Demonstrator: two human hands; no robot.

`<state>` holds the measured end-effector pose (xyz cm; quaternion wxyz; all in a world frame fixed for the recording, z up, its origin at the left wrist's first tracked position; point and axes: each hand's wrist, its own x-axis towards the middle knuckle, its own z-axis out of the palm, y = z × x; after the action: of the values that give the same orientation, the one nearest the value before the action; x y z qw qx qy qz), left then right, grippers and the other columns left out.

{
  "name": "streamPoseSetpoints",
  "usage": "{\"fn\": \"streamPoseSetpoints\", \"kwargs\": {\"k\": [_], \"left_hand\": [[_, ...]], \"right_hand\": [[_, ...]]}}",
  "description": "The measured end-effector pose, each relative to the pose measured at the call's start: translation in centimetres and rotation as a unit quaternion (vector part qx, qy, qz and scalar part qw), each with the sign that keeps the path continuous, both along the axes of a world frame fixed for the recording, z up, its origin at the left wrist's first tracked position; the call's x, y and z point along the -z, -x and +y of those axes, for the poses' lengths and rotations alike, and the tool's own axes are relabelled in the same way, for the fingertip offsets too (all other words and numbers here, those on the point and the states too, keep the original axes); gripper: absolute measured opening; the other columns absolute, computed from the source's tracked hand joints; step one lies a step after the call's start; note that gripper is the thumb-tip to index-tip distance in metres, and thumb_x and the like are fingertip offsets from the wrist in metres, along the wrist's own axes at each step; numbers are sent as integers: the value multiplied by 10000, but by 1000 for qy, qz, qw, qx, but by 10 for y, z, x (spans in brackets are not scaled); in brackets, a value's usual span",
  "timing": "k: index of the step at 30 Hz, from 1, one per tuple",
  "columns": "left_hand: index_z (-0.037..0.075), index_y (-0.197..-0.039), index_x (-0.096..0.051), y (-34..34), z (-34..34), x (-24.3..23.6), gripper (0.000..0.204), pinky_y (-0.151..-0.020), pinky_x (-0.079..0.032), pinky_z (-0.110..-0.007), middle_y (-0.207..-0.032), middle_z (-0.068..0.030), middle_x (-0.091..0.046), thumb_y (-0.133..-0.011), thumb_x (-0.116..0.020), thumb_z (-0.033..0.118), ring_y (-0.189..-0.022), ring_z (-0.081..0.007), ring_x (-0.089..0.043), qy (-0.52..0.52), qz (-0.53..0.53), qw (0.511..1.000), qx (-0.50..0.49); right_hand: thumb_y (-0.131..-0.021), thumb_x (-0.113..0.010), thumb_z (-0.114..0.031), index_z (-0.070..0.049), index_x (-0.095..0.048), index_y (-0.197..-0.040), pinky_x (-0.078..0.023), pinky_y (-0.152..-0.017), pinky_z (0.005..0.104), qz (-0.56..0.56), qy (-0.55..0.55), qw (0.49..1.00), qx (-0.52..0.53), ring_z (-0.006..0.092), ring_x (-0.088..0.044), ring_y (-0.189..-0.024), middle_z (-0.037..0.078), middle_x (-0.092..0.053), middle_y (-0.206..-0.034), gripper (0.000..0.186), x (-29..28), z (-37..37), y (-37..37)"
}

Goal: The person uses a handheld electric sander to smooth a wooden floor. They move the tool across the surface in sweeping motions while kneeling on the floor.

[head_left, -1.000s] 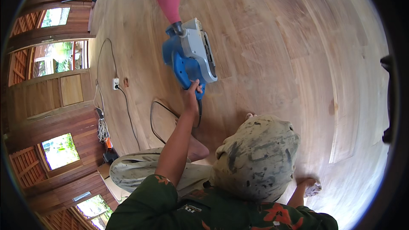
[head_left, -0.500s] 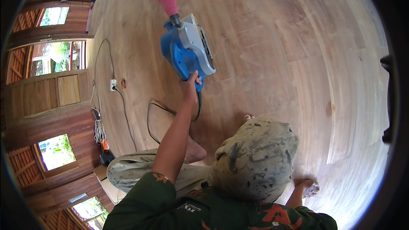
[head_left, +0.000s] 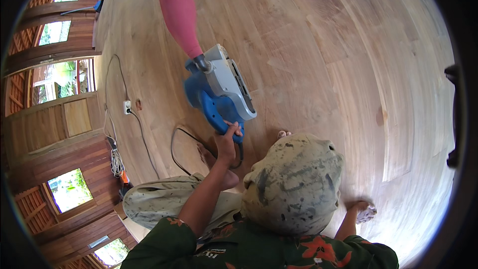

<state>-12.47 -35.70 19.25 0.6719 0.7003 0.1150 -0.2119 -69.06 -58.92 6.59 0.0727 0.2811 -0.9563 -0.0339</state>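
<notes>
A blue and grey belt sander (head_left: 219,87) is held in my left hand (head_left: 228,139), whose fingers wrap round its blue rear handle. A pink cloth dust bag (head_left: 178,16) extends from its spout toward the far left. Its grey side, with a dark slot, faces right. Whether the sander touches the floor, I cannot tell. A dark power cord (head_left: 173,145) loops from the handle. Low on the right, my right hand (head_left: 365,211) rests on the wooden floor (head_left: 318,94), its fingers laid down and looking whitish with dust.
A white socket block (head_left: 127,107) lies on the floor at left, with cords running from it. Bundled white cable (head_left: 116,162) lies by the wooden wall (head_left: 42,119) with its windows. My knees and bare feet are close below the sander. A blue broom-like tool (head_left: 98,6) leans far left.
The sander and my left hand have come nearer to me, and the dust bag now shows almost whole. My right hand stays at about the same spot on the floor.
</notes>
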Motion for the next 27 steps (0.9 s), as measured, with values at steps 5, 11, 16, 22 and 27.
{"fn": "streamPoseSetpoints", "kwargs": {"k": [5,11,16,22,27], "left_hand": [[69,-922,-538,16,-9,5,168,-737,-520,-350,-753,-47,-580,-953,-687,-3,-684,-170,-600,27,21,999,10],[59,-938,-550,13,-30,-6,158,-754,-522,-358,-776,-51,-593,-952,-701,17,-708,-175,-617,33,28,998,38],[51,-944,-574,15,-41,-5,140,-767,-528,-358,-788,-51,-606,-950,-712,30,-745,-178,-646,38,8,997,65],[45,-936,-609,23,-44,-8,110,-785,-532,-353,-805,-54,-635,-961,-716,56,-762,-181,-664,31,-7,995,89],[42,-933,-618,24,-50,-8,111,-800,-528,-342,-827,-61,-656,-972,-715,79,-796,-175,-672,-3,-23,992,122]], "right_hand": [[-1067,-261,-546,-137,-447,-1581,-359,-1189,534,0,-5,1000,10,338,-444,-1481,152,-457,-1614,683,2,7,1],[-1065,-262,-545,-139,-441,-1587,-353,-1196,533,-12,-9,1000,5,335,-436,-1489,146,-452,-1620,685,-13,-3,-4],[-1065,-261,-543,-144,-440,-1588,-351,-1197,531,3,-12,1000,10,332,-437,-1488,141,-452,-1620,682,-3,1,-6],[-1065,-263,-538,-155,-450,-1585,-356,-1192,527,5,-13,1000,12,328,-445,-1482,132,-463,-1612,673,-10,17,-8],[-1068,-271,-534,-160,-464,-1575,-374,-1170,530,-12,-10,1000,11,332,-473,-1456,118,-484,-1597,660,-21,18,-18]]}}
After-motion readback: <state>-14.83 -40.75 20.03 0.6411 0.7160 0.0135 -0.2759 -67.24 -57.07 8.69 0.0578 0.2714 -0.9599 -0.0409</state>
